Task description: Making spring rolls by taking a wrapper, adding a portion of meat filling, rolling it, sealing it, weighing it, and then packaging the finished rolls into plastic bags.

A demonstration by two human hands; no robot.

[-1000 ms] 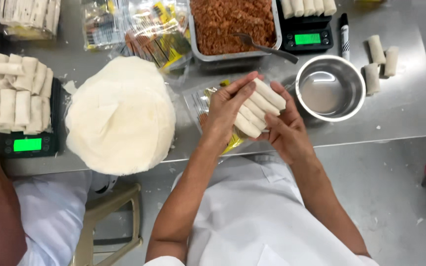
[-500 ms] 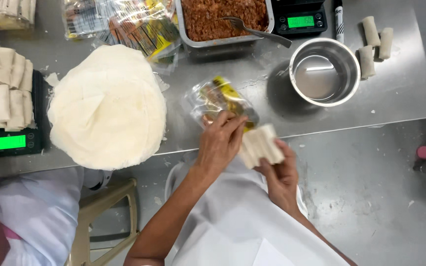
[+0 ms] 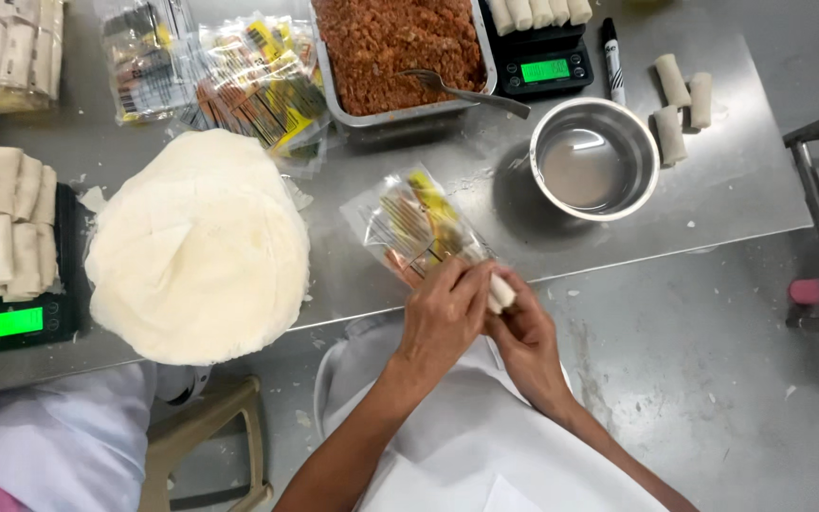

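While a scale (image 3: 16, 320) with a green display carried a heap of pale rolls (image 3: 0, 232) at the far left of the steel tabletop (image 3: 741, 180), a round stack of white wrappers (image 3: 199, 246) lay just beside it. Printed packets (image 3: 239, 81) sat behind the stack, next to a tray of brown filling (image 3: 395, 52) with a fork in it. At the near edge, the left hand (image 3: 443, 318) curled shut over the mouth of a clear printed bag (image 3: 414, 228), and the right hand (image 3: 523, 332) pressed close against it, its grip closed on the white rolls (image 3: 500, 292) whose end peeked out between both hands at the bag's opening. Farther right stood a steel bowl (image 3: 594, 159), a second scale (image 3: 542, 57), a marker (image 3: 612, 47) and three loose rolls (image 3: 680, 100).
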